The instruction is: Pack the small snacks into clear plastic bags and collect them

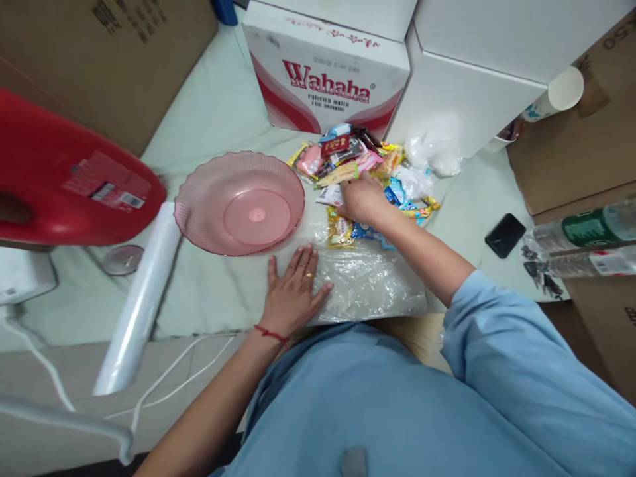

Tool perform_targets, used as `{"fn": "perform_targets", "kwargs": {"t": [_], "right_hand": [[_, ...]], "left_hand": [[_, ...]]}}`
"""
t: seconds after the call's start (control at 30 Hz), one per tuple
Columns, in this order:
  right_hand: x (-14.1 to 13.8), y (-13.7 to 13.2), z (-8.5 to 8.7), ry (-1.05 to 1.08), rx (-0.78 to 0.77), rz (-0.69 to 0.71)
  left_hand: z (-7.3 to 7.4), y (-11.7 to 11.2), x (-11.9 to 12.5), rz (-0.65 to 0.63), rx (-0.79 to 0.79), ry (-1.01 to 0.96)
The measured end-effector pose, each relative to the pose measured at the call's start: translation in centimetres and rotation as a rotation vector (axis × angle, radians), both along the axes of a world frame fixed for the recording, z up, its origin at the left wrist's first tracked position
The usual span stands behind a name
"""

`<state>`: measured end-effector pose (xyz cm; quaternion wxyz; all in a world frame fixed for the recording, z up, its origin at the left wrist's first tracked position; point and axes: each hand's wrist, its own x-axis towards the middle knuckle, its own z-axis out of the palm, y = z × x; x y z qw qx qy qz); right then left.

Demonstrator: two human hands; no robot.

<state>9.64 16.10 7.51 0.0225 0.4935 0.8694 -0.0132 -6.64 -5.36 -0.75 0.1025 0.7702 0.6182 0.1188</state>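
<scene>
My left hand (293, 288) lies flat on the pale green cloth with its fingers spread, just below the pink bowl and at the left edge of a clear plastic bag. A pink translucent bowl (209, 182) with a fluted rim stands to the left of a heap of wrapped snacks (340, 142). Reaching into the front of this heap, my right hand (365, 197) has its thumb and fingers closed around the end of a small white packet (329, 195). A long yellowish packet (338, 175) touches its fingertips. Below it lies a yellow packet (340, 228). The clear plastic bag (372, 281) spreads near the table edge.
A Wahaha water carton (328, 83) stands behind the heap. On the left are a red jug (74, 172) and a white roll (136, 305). To the right lie a black phone-like object (505, 235), keys (544, 278) and plastic bottles (586, 227).
</scene>
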Motion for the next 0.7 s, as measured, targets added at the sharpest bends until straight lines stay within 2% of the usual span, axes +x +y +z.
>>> {"fn": "perform_targets", "kwargs": {"t": [0.07,0.17,0.3,0.37,0.43,0.53,0.63,0.7], "right_hand": [[-0.1,0.5,-0.4,-0.003,0.009,0.017],[2.5,-0.2,1.1,0.101,0.071,0.068],[7.9,-3.9,4.1,0.312,0.021,0.199],[10.1,-6.6,4.4,0.443,-0.041,0.296],[11.6,-9.3,3.3,0.534,-0.09,0.356],[12.1,-12.6,0.1,0.575,-0.129,0.346],[11.5,-14.3,-3.4,0.502,-0.183,0.295],[11.2,-14.7,-4.7,0.439,-0.21,0.274]], "left_hand": [[0.1,0.0,0.1,0.013,-0.006,-0.001],[0.0,0.0,0.3,0.023,0.0,-0.022],[-0.1,0.0,0.2,0.022,0.021,-0.046],[-0.1,0.0,0.1,0.018,0.028,-0.044],[-0.1,0.0,0.1,0.012,0.031,-0.039],[-0.1,0.0,0.1,0.0,0.022,-0.03],[-0.1,0.1,0.0,-0.012,0.018,-0.026],[-0.2,0.0,-0.5,-0.019,0.036,-0.035]]}}
